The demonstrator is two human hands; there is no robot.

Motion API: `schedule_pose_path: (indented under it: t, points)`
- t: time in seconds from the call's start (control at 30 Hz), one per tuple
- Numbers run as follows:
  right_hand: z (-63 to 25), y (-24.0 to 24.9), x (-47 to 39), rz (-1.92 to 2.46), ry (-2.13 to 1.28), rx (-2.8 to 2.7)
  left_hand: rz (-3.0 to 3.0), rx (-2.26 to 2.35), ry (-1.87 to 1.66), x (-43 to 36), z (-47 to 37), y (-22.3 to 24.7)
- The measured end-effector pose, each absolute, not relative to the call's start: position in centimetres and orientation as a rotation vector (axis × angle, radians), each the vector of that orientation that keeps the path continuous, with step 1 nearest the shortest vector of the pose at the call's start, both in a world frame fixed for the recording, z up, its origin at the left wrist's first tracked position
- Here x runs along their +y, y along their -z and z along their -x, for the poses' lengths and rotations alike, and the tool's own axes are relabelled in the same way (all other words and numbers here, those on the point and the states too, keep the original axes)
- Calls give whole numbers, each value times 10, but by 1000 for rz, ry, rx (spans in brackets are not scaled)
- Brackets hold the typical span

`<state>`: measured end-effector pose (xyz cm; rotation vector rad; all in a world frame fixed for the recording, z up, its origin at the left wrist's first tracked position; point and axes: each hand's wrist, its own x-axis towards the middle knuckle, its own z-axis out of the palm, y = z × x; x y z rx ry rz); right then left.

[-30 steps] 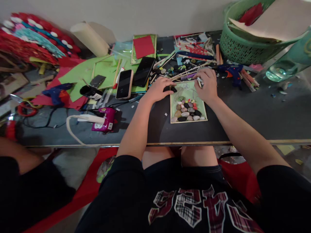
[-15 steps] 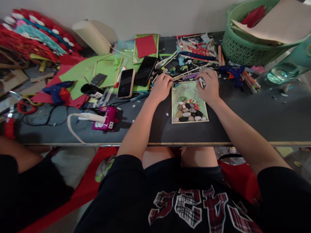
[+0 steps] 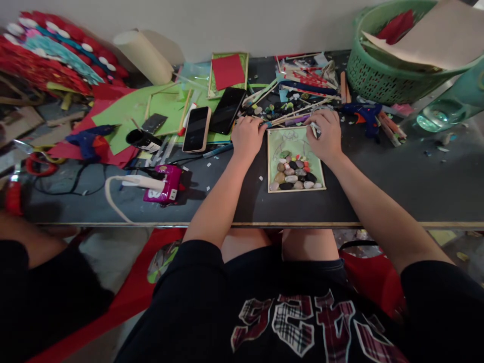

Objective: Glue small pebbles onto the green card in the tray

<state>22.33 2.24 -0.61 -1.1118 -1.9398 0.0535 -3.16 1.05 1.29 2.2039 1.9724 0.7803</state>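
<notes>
In front of me lies a light green board [image 3: 297, 143] with a thin pale frame and pencil lines on it. Several smooth pebbles [image 3: 290, 178] in grey, brown, black and white cover its lower half, with small red and yellow bits above them. My left hand [image 3: 247, 138] is beside the board's upper left corner, its fingers closed near a teal-tipped item; what they grip is unclear. Over the upper right edge, my right hand [image 3: 325, 132] pinches a small whitish piece [image 3: 316, 130], partly hidden by the fingers.
Behind the board are scattered pebbles and sticks [image 3: 291, 118]. A blue glue gun [image 3: 365, 115], green basket [image 3: 378, 75] and water bottle [image 3: 434, 113] stand right. Leftward are phones [image 3: 196, 130], a purple power adapter [image 3: 166, 184], another glue gun [image 3: 86, 143] and scissors [image 3: 40, 164]. Someone's arm [image 3: 28, 239] shows far left.
My left hand has shifted slightly left and down, away from the board's corner, showing more of the pencil lines. My right hand stays nearly still, pinching the whitish piece.
</notes>
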Motion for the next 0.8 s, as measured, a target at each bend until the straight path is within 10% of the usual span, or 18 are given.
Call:
schedule_pose_path:
  t: [0.8]
  points:
    - [-218,6,19,1126,-92,-1943,-2433,1606,-668,120,37,-13]
